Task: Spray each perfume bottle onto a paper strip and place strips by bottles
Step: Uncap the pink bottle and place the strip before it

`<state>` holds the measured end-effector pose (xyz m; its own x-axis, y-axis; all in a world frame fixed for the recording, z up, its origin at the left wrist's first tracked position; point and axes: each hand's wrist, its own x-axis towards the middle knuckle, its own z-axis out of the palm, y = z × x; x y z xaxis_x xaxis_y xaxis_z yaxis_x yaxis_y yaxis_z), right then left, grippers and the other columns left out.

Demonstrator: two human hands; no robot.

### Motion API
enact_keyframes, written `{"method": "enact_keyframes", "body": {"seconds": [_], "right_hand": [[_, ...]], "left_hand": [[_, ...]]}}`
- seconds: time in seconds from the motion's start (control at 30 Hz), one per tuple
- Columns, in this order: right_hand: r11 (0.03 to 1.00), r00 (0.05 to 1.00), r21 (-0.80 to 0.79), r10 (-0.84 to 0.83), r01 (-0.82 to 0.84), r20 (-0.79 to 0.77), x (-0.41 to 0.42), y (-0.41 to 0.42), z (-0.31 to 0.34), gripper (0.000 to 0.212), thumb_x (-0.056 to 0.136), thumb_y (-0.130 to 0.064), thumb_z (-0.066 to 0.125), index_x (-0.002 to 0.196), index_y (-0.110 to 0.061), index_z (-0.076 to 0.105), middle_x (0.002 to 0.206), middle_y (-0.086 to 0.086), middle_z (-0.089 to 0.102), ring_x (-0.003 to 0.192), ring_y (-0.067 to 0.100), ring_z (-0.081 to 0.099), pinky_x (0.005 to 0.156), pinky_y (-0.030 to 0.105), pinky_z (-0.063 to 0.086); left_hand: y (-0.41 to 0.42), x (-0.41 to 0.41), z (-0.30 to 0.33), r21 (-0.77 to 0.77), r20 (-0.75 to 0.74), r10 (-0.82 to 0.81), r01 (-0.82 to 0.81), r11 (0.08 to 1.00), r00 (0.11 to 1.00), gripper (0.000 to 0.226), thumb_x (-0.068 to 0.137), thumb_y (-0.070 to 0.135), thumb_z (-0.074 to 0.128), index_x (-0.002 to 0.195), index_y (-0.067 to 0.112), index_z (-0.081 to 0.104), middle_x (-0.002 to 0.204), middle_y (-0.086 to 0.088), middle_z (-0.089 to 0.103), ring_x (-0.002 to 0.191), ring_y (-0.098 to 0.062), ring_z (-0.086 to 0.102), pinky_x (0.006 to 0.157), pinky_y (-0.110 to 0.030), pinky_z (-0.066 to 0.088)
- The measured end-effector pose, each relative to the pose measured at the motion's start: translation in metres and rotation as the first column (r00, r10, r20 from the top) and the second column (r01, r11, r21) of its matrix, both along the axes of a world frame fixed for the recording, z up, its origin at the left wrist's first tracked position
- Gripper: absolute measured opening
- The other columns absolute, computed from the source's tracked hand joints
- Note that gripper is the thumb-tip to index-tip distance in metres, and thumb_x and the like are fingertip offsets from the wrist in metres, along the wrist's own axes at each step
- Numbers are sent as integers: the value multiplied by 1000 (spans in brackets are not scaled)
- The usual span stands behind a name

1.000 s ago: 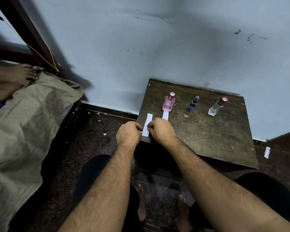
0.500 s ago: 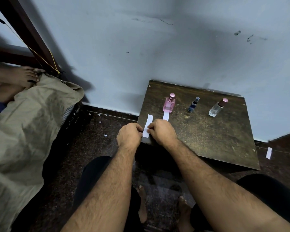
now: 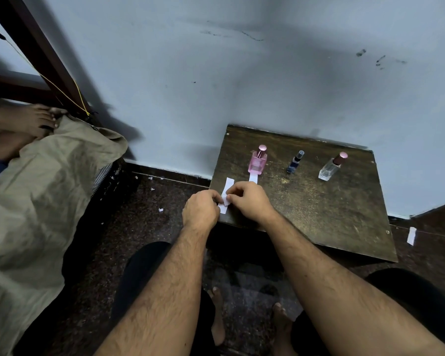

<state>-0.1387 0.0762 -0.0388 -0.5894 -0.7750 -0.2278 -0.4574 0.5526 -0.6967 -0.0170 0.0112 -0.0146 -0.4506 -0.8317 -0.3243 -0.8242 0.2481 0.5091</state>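
both hands [image 3: 226,206] pinching paper strip [image 3: 228,187], table edge [image 3: 213,176]

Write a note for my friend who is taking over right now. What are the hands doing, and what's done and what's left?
Left hand and right hand both pinch one paper strip at the table's near-left edge.
Pink bottle, blue bottle and clear bottle stand in a row at the back.
Done, as it seems: a second strip lies by the pink bottle.
Left: strips for the blue and clear bottles.
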Motion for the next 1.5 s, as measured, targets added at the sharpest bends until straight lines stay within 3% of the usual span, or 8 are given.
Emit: {"method": "enact_keyframes", "body": {"seconds": [0.17, 0.33, 0.47, 0.73, 0.97, 1.1, 1.3, 1.5], "right_hand": [[996, 989, -80, -21, 33, 147, 1, 2, 1, 18, 81, -14, 67, 96, -21, 74, 85, -9, 70, 83, 8, 63, 75, 21, 47], [996, 979, -84, -23, 40, 202, 0, 5, 2, 23, 80, -8, 61, 95, -17, 76, 88, -6, 72, 78, 5, 62, 69, 18, 45], [995, 983, -86, -25, 41, 184, -1, 5, 0, 13, 79, -16, 72, 90, -21, 76, 87, -10, 73, 88, 7, 67, 83, 23, 51], [991, 982, -57, -114, 124, 151, 1, 4, -1, 7, 81, -16, 73, 85, -21, 73, 68, -11, 64, 62, 2, 55, 63, 20, 41], [994, 992, 14, -111, 111, 63, 4, 2, -3, 21, 81, -13, 69, 68, -28, 61, 62, -13, 59, 59, 2, 53, 58, 21, 39], [998, 998, 47, -55, 53, 43, 6, 2, 1, 18, 82, -10, 66, 73, -25, 69, 66, -12, 64, 59, 7, 57, 68, 27, 52], [983, 990, 127, 131, -136, 47, 1, 5, 11, 31, 80, -4, 60, 105, -14, 75, 105, -2, 73, 97, 12, 65, 92, 28, 51], [942, 949, 177, 304, -286, -84, 4, 9, 15, 24, 74, -13, 71, 98, -17, 74, 86, -3, 69, 82, 15, 62, 75, 30, 52]], "left_hand": [[-1, 0, -1, 5, -6, 9, -9, 1000, 1000, 31, 88, 9, 55, 93, 36, 70, 100, 6, 70, 83, -14, 51, 71, -28, 40], [-2, 0, -3, 21, -6, 6, -6, 1000, 1000, 31, 88, 11, 56, 84, 39, 68, 102, 8, 70, 93, -17, 61, 73, -28, 43], [-2, -1, -3, 18, 10, 5, -5, 1000, 1000, 29, 89, 12, 57, 89, 37, 71, 102, 7, 70, 95, -17, 61, 72, -28, 42], [-3, -1, -4, 20, 16, -1, 0, 1000, 1000, 30, 87, 11, 56, 80, 38, 68, 101, 6, 70, 97, -19, 62, 74, -29, 46], [-2, 0, -6, 22, 2, -11, 11, 1000, 1000, 30, 87, 13, 56, 85, 39, 71, 100, 7, 71, 96, -18, 63, 76, -30, 48], [-3, 0, -7, 24, 7, -8, 8, 1000, 1000, 33, 87, 10, 55, 90, 38, 72, 102, 7, 71, 97, -19, 62, 75, -29, 45], [-3, -1, -6, 34, 6, -6, 5, 999, 1000, 34, 86, 9, 57, 92, 38, 72, 101, 9, 71, 96, -17, 63, 80, -32, 52], [-3, -1, -6, 40, -5, 14, -14, 999, 1000, 31, 88, 12, 56, 93, 37, 72, 104, 7, 71, 96, -18, 63, 77, -30, 49]]}}
